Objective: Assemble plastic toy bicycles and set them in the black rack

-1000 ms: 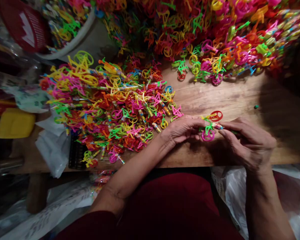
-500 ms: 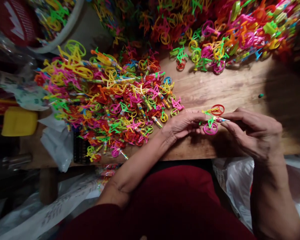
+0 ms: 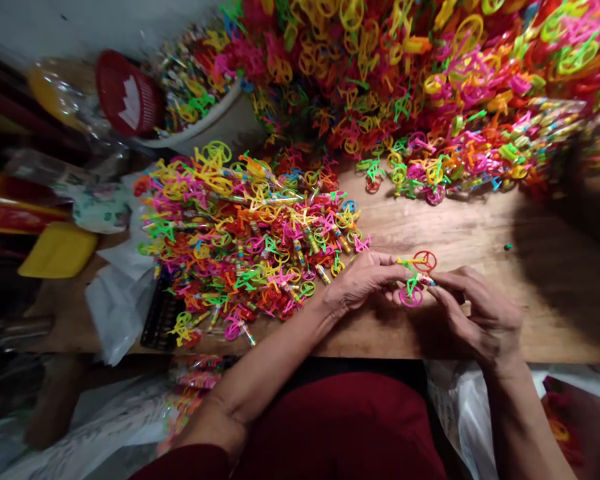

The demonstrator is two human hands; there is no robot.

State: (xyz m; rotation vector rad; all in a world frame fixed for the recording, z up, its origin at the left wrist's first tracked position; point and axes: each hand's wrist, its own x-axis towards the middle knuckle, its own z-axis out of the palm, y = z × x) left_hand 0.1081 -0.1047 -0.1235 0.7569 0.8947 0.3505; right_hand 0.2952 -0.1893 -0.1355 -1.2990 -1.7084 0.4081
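Over the front of the wooden table, my left hand [image 3: 363,281] is closed on a small plastic toy bicycle [image 3: 411,297] with a pink wheel and a green frame. A red wheel on a yellow piece [image 3: 425,261] sticks out on its far side. A small wrapped candy tube [image 3: 427,281] extends from the toy towards the right. Thumb and forefinger of my right hand [image 3: 485,320] pinch the tube's right end, covering its tip. Left of my hands lies a pile of similar colourful toys with tubes [image 3: 250,250].
A large heap of bright plastic toys [image 3: 380,80] fills the back of the table [image 3: 460,230]. A pale tub [image 3: 205,127] with a red basket [image 3: 123,93] stands back left. A yellow piece [image 3: 57,250] and a black tray [image 3: 157,320] lie left. A dark blurred shape is far right.
My head view has tilted up, showing more of the back heap and tub. My right fingers now cover the tube's tip, which showed before. Both hands keep hold of the toy.
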